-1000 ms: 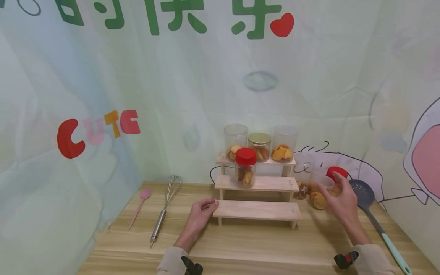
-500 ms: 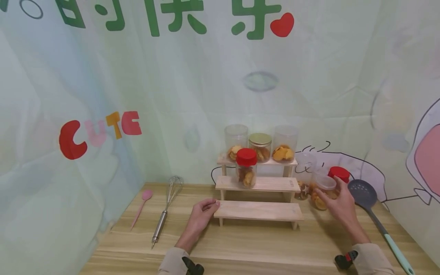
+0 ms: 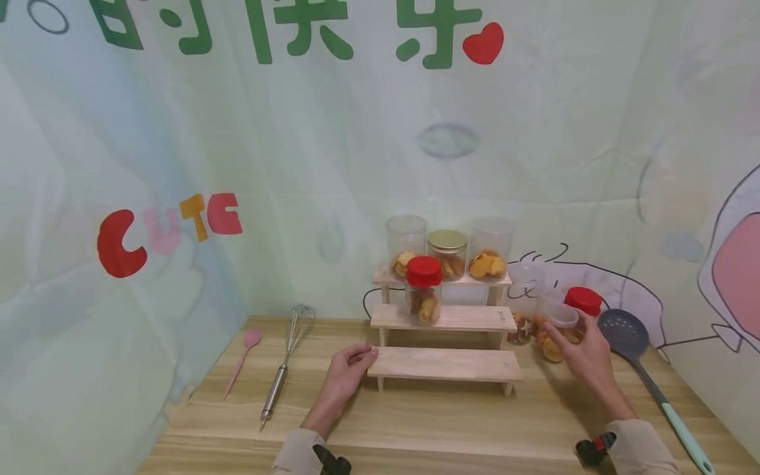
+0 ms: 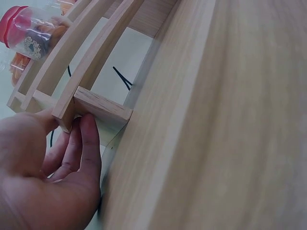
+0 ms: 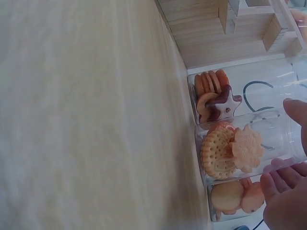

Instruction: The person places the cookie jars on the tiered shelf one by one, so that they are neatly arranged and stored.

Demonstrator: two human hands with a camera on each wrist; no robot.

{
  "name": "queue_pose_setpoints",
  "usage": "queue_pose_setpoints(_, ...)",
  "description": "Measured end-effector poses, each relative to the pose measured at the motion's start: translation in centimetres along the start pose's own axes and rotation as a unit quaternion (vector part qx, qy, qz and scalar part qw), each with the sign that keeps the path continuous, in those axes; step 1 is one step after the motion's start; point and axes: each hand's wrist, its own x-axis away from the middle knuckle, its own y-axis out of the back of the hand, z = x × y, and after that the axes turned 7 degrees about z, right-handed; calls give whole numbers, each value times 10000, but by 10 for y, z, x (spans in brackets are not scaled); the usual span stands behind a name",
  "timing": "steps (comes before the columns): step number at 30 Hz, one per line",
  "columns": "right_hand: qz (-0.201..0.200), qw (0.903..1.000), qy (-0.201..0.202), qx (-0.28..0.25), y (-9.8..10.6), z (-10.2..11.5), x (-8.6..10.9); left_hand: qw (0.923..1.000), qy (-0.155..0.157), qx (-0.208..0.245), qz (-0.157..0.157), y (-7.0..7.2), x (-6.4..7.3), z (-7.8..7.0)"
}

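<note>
My left hand (image 3: 344, 375) pinches the left end of the lowest step of a three-tier wooden display rack (image 3: 445, 364); in the left wrist view its fingers curl under the board's end. To the rack's right, my right hand (image 3: 586, 356) grips the upper part of a clear cookie jar (image 3: 550, 349), which stands upright on the table. The right wrist view has thumb and fingers on opposite sides of this jar, with round biscuits (image 5: 220, 153) inside. Another clear jar (image 5: 216, 98) with a star-shaped cookie stands beside it, and a red-lidded jar (image 3: 583, 301) is behind the hand.
On the rack's top tier are two clear jars and a gold-lidded jar (image 3: 447, 254). A red-lidded cookie jar (image 3: 424, 290) stands on the middle tier. A slotted skimmer (image 3: 629, 340) lies at right; a whisk (image 3: 282, 366) and pink spoon (image 3: 243, 353) lie at left.
My right hand has closed in on the clear cookie jar, its thumb and fingers now around the upper part. The left hand keeps its place on the rack.
</note>
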Motion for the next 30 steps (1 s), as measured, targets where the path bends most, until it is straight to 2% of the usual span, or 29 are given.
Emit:
queue_pose_setpoints(11, -275, 9994, 125, -138, 3, 7, 4, 10000, 51, -19, 23, 0, 1, -2)
queue_pose_setpoints(19, -209, 9988, 305, -333, 6, 30, 7, 10000, 41, -43, -16, 1, 0, -1)
queue_pose_setpoints(30, -541, 9964, 601, -272, 11, 60, 16, 10000, 18, 2, 35, 0, 2, -1)
